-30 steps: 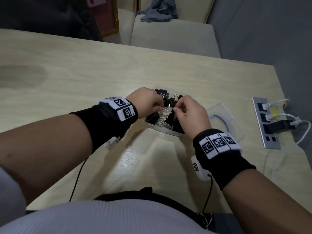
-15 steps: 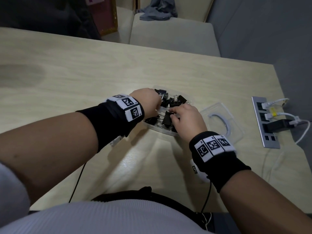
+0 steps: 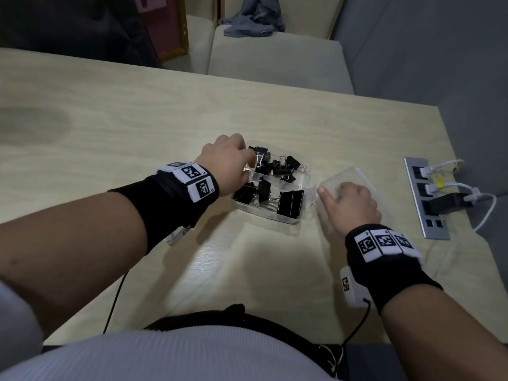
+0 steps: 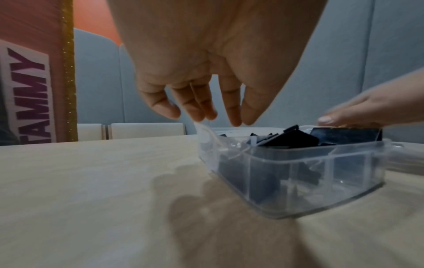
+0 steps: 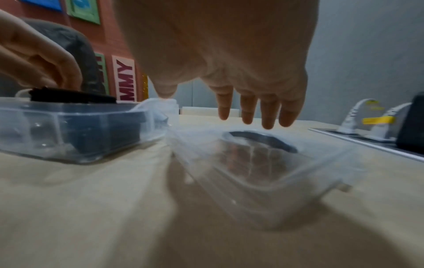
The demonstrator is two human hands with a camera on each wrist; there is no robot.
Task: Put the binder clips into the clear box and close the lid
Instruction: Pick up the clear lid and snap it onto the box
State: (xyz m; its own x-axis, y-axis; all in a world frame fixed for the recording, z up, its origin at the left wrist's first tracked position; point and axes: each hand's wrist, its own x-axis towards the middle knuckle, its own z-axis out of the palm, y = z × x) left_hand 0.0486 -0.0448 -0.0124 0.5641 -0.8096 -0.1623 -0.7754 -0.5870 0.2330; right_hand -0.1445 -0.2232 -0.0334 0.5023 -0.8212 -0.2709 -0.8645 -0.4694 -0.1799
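— What's nearest to the person?

— Bare pale worktop [image 3: 165,127], then two forearms in black wristbands. The right hand [image 3: 349,204] hovers palm down over the lid [image 3: 357,174], which lies open just right of the clear box [image 3: 275,215]. In the right wrist view its fingers [image 5: 247,108] hang straight and slightly spread, tips just above the plastic; I can't tell whether they touch it. They grip nothing.

— And the lid, is it loose?

— It sits right against the box's right edge; whether it is joined there I cannot tell. It lies flat, not closed.

— Where are the binder clips?

— All the binder clips [image 3: 291,203] I can see are inside the box. It has a divider: large black ones in the near half, smaller ones piled in the far half. Some stand up above the rim.

— The left hand?

— The left hand [image 3: 225,163] is at the box's left end, over the rim. From the left wrist view its fingers [image 4: 199,107] point down, loosely curved and close together, tips just above the box corner. I see nothing held in them.

— Anything beyond?

— A metal socket strip [image 3: 424,199] set into the worktop at the right, with white cables and a black plug. Farther back, a cream seat with a grey cloth [image 3: 250,17] on it.
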